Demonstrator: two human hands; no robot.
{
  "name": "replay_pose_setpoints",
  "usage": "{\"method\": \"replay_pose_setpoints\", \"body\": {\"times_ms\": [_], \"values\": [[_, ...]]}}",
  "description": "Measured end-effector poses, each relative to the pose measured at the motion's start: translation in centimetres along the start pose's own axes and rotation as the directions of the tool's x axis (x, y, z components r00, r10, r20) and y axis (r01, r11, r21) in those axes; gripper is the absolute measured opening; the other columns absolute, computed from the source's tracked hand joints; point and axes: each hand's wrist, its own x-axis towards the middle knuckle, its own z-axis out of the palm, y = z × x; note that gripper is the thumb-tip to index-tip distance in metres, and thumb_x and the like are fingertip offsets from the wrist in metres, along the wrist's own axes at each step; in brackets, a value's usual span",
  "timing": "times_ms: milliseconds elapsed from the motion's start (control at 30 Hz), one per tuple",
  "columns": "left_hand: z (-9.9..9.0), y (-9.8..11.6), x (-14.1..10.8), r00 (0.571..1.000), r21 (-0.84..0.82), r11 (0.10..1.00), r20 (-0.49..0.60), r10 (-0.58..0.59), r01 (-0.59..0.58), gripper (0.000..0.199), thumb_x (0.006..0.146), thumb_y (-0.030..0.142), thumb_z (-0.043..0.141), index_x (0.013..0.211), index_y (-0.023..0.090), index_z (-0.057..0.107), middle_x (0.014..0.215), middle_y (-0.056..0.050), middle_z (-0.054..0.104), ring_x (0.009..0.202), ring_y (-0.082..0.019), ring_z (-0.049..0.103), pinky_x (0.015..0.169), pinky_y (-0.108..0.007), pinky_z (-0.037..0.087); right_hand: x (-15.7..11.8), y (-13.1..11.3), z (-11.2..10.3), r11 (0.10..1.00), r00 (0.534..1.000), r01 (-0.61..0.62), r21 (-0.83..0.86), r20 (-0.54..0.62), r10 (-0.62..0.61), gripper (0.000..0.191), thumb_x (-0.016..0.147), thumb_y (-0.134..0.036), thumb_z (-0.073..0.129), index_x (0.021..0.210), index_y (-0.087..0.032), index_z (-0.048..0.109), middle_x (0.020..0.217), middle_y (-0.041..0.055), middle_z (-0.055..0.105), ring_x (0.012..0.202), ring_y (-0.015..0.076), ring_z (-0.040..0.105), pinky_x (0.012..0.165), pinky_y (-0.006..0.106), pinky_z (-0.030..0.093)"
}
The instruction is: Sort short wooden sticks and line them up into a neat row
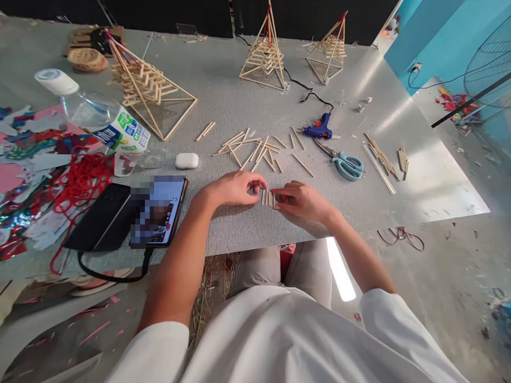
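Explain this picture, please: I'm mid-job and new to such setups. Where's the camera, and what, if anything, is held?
No machine here: these are a person's bare left hand and right hand, seen by one head-worn camera looking forward and down. On the grey table, loose sticks lie beyond the hands, with a glue gun and scissors towards the right. Stick pyramids stand at the back; a bottle, a white case and a phone are on the left. Between the hands is a row of short sticks, the right hand's fingers at its right end; I can't tell whether either hand grips it.
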Motion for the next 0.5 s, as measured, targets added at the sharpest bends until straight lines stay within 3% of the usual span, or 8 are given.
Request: {"method": "replay_pose_setpoints", "body": {"times_ms": [133,300,500], "values": [[0.1,0.2,-0.1,1.000,-0.002,1.000,-0.002,-0.001,0.001,0.047,0.078,0.028,0.068,0.122,0.022,0.082,0.099,-0.003,0.079,0.079,-0.015,0.065,0.071,-0.027,0.045,-0.7,-0.2,0.6,1.000,0.997,-0.011,-0.011,-0.070,0.010,0.051,0.103,-0.048,0.079,0.146,-0.022,0.074,0.098,0.0080,0.079,0.094,0.0251,0.065,0.093,0.040,0.051],[0.0,0.4,-0.2,1.000,-0.026,1.000,-0.008,0.015,-0.015,0.042,0.079,0.028,0.069,0.117,0.023,0.083,0.098,-0.002,0.079,0.075,-0.014,0.063,0.070,-0.027,0.044,-0.9,-0.3,1.1,1.000,0.993,-0.015,-0.014,-0.116,0.013,0.037,0.105,-0.049,0.078,0.130,-0.022,0.080,0.095,0.0068,0.078,0.093,0.0245,0.065,0.093,0.039,0.050],[0.1,0.1,-0.2,1.000,-0.022,0.999,-0.017,0.025,-0.026,0.041,0.079,0.029,0.070,0.117,0.023,0.084,0.098,-0.002,0.080,0.076,-0.014,0.063,0.068,-0.025,0.043,-0.7,-0.3,1.5,1.000,0.986,-0.016,-0.014,-0.168,0.013,0.034,0.105,-0.052,0.076,0.124,-0.023,0.082,0.091,0.0056,0.078,0.090,0.0239,0.066,0.092,0.039,0.051]]}}
